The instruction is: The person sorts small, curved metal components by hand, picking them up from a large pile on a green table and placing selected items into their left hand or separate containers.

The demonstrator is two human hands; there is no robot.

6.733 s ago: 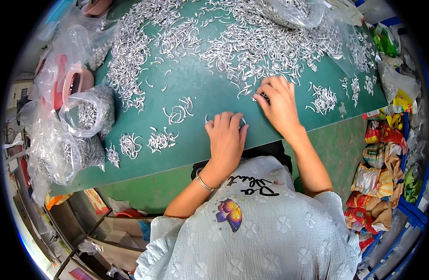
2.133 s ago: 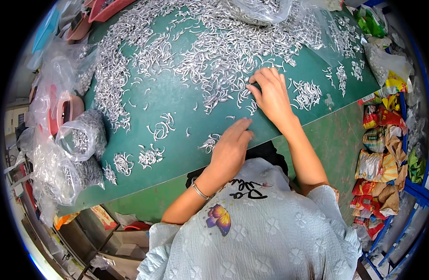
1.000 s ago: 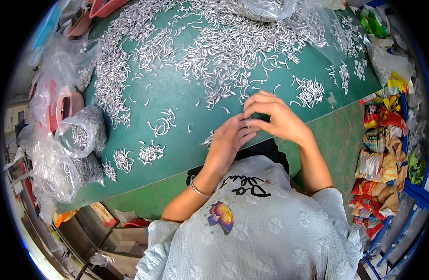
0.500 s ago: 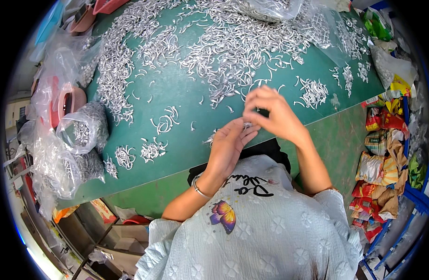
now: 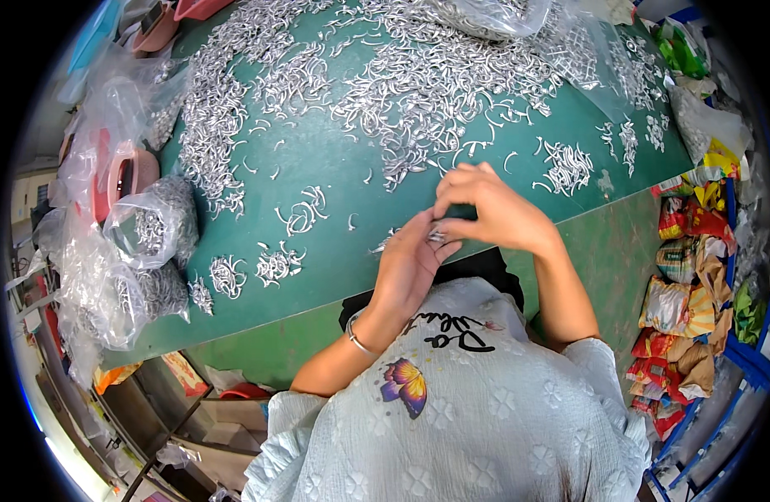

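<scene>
Person, 2 bare hands: left hand [image 5: 412, 261], right hand [image 5: 498, 211]. Top [image 5: 477, 418] pale blue, crinkled fabric, raised 4-petal flower pattern in same tone. 1 butterfly print [image 5: 404, 387], purple with yellow-orange, tiny specks around it. Black script lettering [image 5: 462, 331] nearby, small reddish mark at its end. 2 short, loose sleeves; left sleeve [image 5: 286, 418] has ruffled folds, right sleeve [image 5: 598, 368] same pale blue. 1 thin silver bracelet [image 5: 357, 340], left wrist. Few dark hair strands [image 5: 567, 484], lower edge.
</scene>
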